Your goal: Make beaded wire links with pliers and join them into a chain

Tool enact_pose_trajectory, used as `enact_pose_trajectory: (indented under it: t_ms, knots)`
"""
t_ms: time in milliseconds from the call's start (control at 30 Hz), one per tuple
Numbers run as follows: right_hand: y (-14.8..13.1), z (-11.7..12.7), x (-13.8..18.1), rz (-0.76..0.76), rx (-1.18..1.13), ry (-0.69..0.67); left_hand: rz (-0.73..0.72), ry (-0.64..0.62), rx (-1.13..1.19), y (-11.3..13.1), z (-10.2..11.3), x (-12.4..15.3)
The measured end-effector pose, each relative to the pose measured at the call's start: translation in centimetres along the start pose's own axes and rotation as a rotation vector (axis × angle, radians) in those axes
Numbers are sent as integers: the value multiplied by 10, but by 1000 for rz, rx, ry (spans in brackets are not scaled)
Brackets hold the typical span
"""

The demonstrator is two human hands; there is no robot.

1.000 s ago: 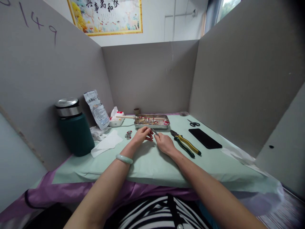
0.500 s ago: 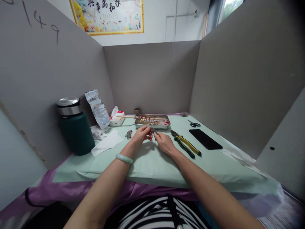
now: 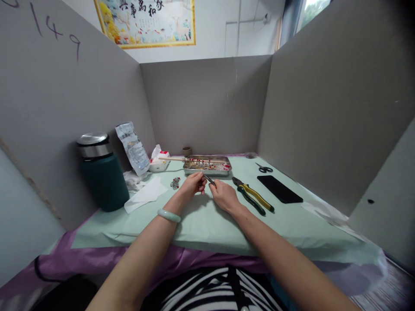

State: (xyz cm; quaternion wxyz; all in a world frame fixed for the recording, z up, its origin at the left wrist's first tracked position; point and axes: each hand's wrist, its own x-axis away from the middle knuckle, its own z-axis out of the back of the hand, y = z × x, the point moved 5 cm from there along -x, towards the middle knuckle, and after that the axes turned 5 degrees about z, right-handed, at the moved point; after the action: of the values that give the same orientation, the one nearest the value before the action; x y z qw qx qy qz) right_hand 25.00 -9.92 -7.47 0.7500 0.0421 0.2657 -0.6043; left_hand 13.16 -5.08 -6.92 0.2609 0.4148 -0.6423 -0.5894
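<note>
Just in front of the metal tray (image 3: 223, 171), on its near side, we hold both hands close together above the green mat (image 3: 207, 224). Our right hand (image 3: 223, 195) has its fingers closed around a thin metal tool (image 3: 209, 179), and the tip of this tool points up and left, toward the tray. Our left hand (image 3: 192, 185) has its fingers drawn together in a pinch at that tip. What is between them is too small for us to tell.

To do such fine work well, we judge that the wrists should rest on the mat, so that the tip does not tremble. The pinch should be light, and we should work close to the tray's front edge, so that a dropped piece does not roll far.

Now we count:
- **In hand:** 2 hands and 1 tool.
- **At the tray:** 1 tray of small beads (image 3: 207, 165), too many to count, and 1 wooden stick (image 3: 171, 159) that lies across it and reaches out to its left.
- **Right of the tray:** 1 pair of pliers (image 3: 255, 196), 1 pair of scissors (image 3: 265, 168) and 1 black phone (image 3: 280, 188).
- **Left of the tray:** 1 small beaded piece (image 3: 175, 182), 1 white sheet (image 3: 145, 194), 1 tissue pack (image 3: 158, 162), 1 packet (image 3: 132, 148) and 1 green flask (image 3: 102, 177).
- **On our left wrist:** 1 pale bangle (image 3: 168, 215).
</note>
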Motion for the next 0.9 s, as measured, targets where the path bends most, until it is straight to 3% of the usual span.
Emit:
enact_pose_trajectory:
  t_ms: [367,700,900]
  knots:
    - [-3,0,1,14,45,18,76,-15,110,-2,1,1]
    - [3,-9,-8,-12,-350,-56,-22,-45,80,2,-2,-1]
    - [4,2,-3,1,-111,75,-45,-61,64,4,-5,1]
